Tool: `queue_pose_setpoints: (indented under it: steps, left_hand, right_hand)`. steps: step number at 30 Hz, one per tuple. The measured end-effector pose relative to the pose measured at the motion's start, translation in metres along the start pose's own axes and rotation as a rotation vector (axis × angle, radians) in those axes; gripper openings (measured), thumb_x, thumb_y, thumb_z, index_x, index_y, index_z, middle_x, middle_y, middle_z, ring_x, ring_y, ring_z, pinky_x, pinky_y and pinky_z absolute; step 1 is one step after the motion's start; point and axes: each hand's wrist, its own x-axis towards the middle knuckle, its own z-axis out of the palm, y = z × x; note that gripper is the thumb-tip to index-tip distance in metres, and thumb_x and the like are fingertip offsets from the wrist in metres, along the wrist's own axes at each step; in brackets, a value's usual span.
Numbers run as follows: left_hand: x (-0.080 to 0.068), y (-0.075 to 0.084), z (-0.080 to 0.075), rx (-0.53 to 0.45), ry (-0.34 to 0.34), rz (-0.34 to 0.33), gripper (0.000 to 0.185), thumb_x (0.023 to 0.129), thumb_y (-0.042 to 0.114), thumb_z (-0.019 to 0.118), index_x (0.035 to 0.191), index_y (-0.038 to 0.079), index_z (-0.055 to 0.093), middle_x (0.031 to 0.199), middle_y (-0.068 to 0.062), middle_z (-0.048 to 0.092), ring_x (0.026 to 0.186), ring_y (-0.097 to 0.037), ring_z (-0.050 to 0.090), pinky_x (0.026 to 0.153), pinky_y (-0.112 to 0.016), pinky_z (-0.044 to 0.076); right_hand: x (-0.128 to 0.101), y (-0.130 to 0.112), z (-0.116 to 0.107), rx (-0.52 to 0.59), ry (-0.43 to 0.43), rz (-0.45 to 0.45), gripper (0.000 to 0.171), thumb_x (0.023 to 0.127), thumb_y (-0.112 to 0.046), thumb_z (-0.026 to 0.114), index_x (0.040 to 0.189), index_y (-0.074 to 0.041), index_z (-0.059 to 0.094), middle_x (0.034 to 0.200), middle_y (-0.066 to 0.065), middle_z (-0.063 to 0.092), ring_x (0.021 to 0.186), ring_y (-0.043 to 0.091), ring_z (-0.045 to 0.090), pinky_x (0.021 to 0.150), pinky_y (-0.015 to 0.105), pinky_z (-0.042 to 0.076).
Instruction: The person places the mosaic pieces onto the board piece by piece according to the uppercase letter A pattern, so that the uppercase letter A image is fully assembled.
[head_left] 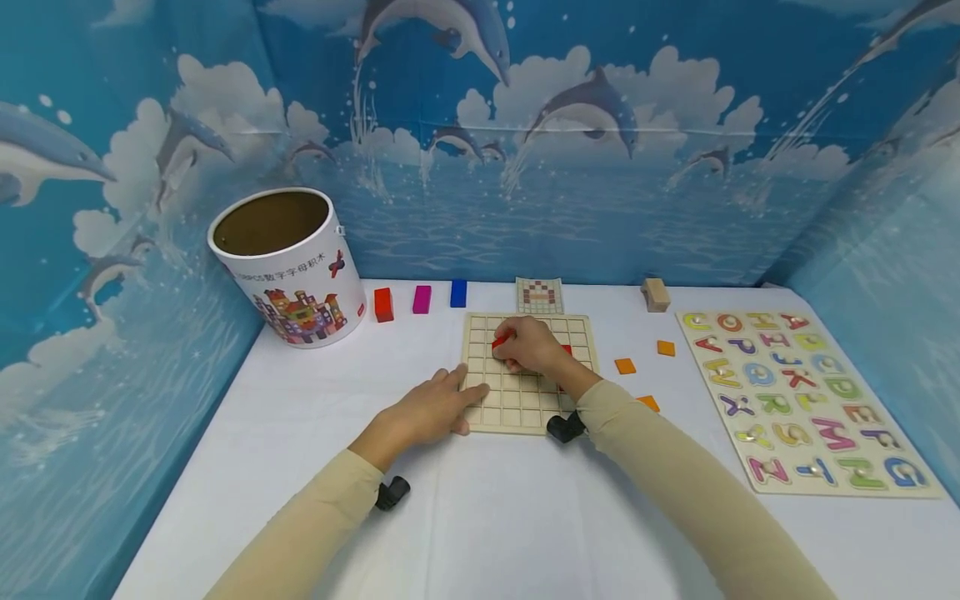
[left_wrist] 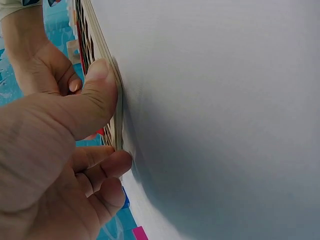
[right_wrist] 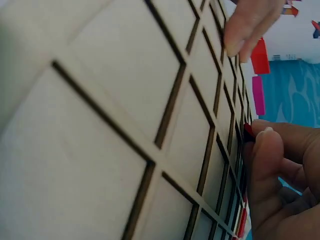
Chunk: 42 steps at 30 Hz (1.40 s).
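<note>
Pinching red tile [head_left: 498,342] at board [head_left: 517,418]

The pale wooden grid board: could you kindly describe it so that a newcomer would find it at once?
Midway across the white tabletop, the bare left hand touches the edge of the pale wooden grid board. It has rows of square cells, unlike the pale wooden board of coloured letters at right, and is larger than the printed pattern card behind it.
</note>
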Motion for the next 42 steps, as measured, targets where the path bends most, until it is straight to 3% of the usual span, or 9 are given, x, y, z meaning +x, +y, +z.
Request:
queue_pose_setpoints:
  steps: [4, 8, 12, 17, 22, 29, 34, 38, 42]
  left_hand:
    - [0.000, 0.000, -0.001, -0.010, -0.001, 0.003, 0.068, 0.095, 0.034, 0.070, 0.157, 0.027, 0.042, 0.166, -0.019, 0.026, 0.148, -0.037, 0.033, 0.114, -0.048, 0.039]
    - [-0.001, 0.000, -0.002, -0.012, -0.001, 0.002, 0.068, 0.095, 0.034, 0.070, 0.157, 0.026, 0.043, 0.166, -0.019, 0.026, 0.148, -0.037, 0.033, 0.113, -0.048, 0.040]
    - [0.000, -0.001, -0.001, -0.011, -0.002, 0.004, 0.068, 0.095, 0.034, 0.070, 0.157, 0.026, 0.043, 0.166, -0.019, 0.026, 0.148, -0.037, 0.034, 0.113, -0.048, 0.040]
    - [-0.001, -0.002, 0.001, -0.013, 0.000, 0.006, 0.068, 0.096, 0.034, 0.070, 0.157, 0.027, 0.042, 0.167, -0.018, 0.025, 0.149, -0.036, 0.033, 0.113, -0.048, 0.040]
    - [-0.001, -0.002, 0.002, -0.018, -0.002, -0.004, 0.068, 0.096, 0.033, 0.070, 0.157, 0.028, 0.042, 0.167, -0.018, 0.025, 0.148, -0.036, 0.033, 0.113, -0.048, 0.040]
    - [-0.002, 0.001, -0.002, -0.053, -0.002, -0.028, 0.070, 0.095, 0.030, 0.072, 0.157, 0.030, 0.041, 0.168, -0.015, 0.024, 0.149, -0.035, 0.032, 0.113, -0.049, 0.040]
    - [-0.003, 0.003, -0.002, -0.051, -0.004, -0.038, 0.070, 0.095, 0.028, 0.073, 0.157, 0.029, 0.042, 0.167, -0.016, 0.025, 0.149, -0.035, 0.031, 0.115, -0.048, 0.039]
    - [-0.002, 0.003, -0.002, -0.043, -0.006, -0.032, 0.070, 0.095, 0.028, 0.073, 0.157, 0.028, 0.042, 0.167, -0.017, 0.024, 0.150, -0.036, 0.030, 0.116, -0.047, 0.037]
    - [-0.001, 0.005, -0.002, -0.044, -0.008, -0.029, 0.071, 0.094, 0.028, 0.073, 0.158, 0.027, 0.041, 0.168, -0.017, 0.023, 0.151, -0.037, 0.029, 0.117, -0.048, 0.036]
  right_hand:
    - [0.002, -0.001, 0.002, -0.229, 0.039, -0.067, 0.027, 0.093, -0.016, 0.075, 0.118, -0.006, 0.068, 0.073, 0.007, 0.067, 0.053, 0.018, 0.062, 0.065, 0.033, 0.052]
    - [0.004, -0.001, 0.004, -0.312, 0.073, -0.105, 0.024, 0.092, -0.021, 0.077, 0.112, -0.010, 0.071, 0.089, 0.004, 0.068, 0.066, 0.018, 0.059, 0.071, 0.034, 0.049]
    - [0.006, -0.001, 0.008, -0.347, 0.080, -0.122, 0.023, 0.092, -0.024, 0.078, 0.110, -0.011, 0.072, 0.091, 0.004, 0.066, 0.075, 0.018, 0.053, 0.070, 0.033, 0.045]
    - [0.007, -0.002, 0.013, -0.372, 0.087, -0.110, 0.023, 0.091, -0.025, 0.079, 0.110, -0.013, 0.073, 0.078, 0.003, 0.062, 0.066, 0.018, 0.049, 0.063, 0.031, 0.040]
    - [0.002, -0.002, 0.005, -0.336, 0.084, -0.101, 0.031, 0.092, -0.027, 0.078, 0.119, -0.013, 0.071, 0.087, 0.005, 0.064, 0.072, 0.020, 0.053, 0.065, 0.033, 0.043]
    - [-0.044, 0.012, -0.059, -0.136, 0.188, -0.083, 0.041, 0.099, -0.024, 0.069, 0.136, -0.008, 0.062, 0.094, 0.014, 0.064, 0.075, 0.029, 0.056, 0.060, 0.036, 0.044]
    - [-0.088, 0.041, -0.104, -0.120, 0.186, 0.001, 0.041, 0.099, -0.023, 0.067, 0.135, -0.006, 0.059, 0.104, 0.012, 0.060, 0.081, 0.034, 0.058, 0.063, 0.038, 0.051]
    - [-0.119, 0.066, -0.118, -0.118, 0.112, 0.060, 0.041, 0.098, -0.022, 0.068, 0.134, -0.004, 0.059, 0.110, 0.013, 0.059, 0.091, 0.029, 0.059, 0.069, 0.037, 0.053]
    - [-0.138, 0.085, -0.117, -0.125, 0.059, 0.090, 0.043, 0.095, -0.021, 0.072, 0.134, -0.007, 0.061, 0.114, 0.012, 0.058, 0.093, 0.027, 0.057, 0.069, 0.034, 0.052]
